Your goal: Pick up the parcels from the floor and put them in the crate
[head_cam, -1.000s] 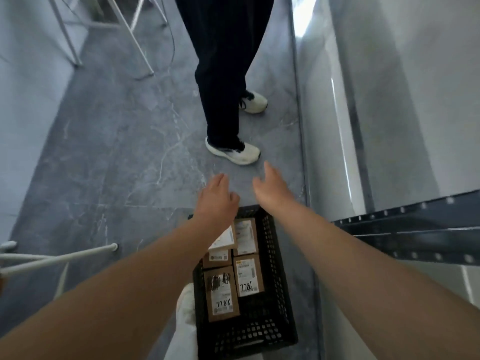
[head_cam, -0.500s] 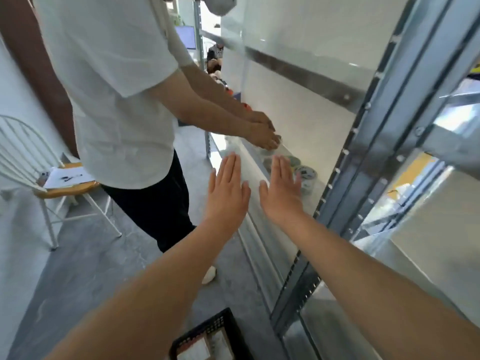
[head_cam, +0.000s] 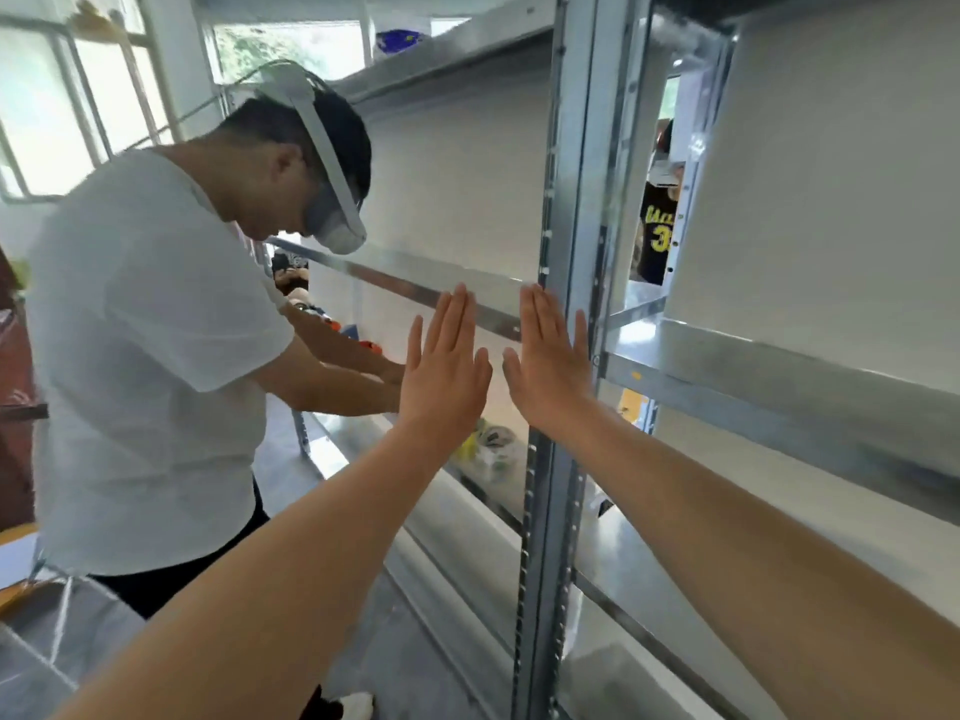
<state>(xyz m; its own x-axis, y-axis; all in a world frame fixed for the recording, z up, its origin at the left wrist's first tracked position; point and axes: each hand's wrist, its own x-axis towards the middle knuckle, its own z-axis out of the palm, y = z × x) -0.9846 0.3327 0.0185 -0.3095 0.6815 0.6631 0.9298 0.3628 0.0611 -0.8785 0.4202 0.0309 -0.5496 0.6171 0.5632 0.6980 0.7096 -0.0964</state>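
My left hand point(head_cam: 444, 368) and my right hand point(head_cam: 550, 363) are raised side by side in front of me, palms facing away, fingers straight and close together. Both hold nothing. They hang in the air before a metal shelving rack point(head_cam: 566, 283). Neither the crate nor any parcel is in view; the camera looks forward, well above the floor.
A person in a white T-shirt point(head_cam: 140, 356) with a headset stands close on the left, bent over the shelf with both hands on it. Grey metal shelves point(head_cam: 779, 376) fill the right side. Small items point(head_cam: 491, 446) lie on a lower shelf. A strip of grey floor point(head_cam: 395, 652) shows below.
The view has swung up from the floor and the black crate with parcels to the shelving. My two hands stayed raised, flat and empty. The crate has dropped out of view.
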